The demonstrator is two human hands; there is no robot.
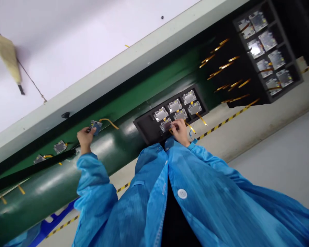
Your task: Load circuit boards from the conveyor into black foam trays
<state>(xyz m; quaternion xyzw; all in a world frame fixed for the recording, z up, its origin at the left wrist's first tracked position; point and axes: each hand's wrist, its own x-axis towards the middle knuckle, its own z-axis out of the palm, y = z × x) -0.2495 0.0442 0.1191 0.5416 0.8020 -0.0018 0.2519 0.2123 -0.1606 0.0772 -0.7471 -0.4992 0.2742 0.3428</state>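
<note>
My left hand (84,138) pinches a small circuit board (95,127) above the green bench mat. An orange ribbon cable (109,121) trails from that board to the right. My right hand (179,131) is over the near edge of a black compartment tray (146,128). Its fingers are closed at the right edge of another circuit board (165,125) lying in the tray; the fingertips partly cover that edge. Several more boards, such as a silver-shielded board (161,114), sit in the tray, some with ribbon cables hanging over the near rim.
Two loose boards, one a square board (59,146), lie on the green mat (128,106) at left, beside a black strap (33,168). Stacked black trays (289,51) with boards and protruding orange cables stand at right. A pale ledge (105,70) runs behind.
</note>
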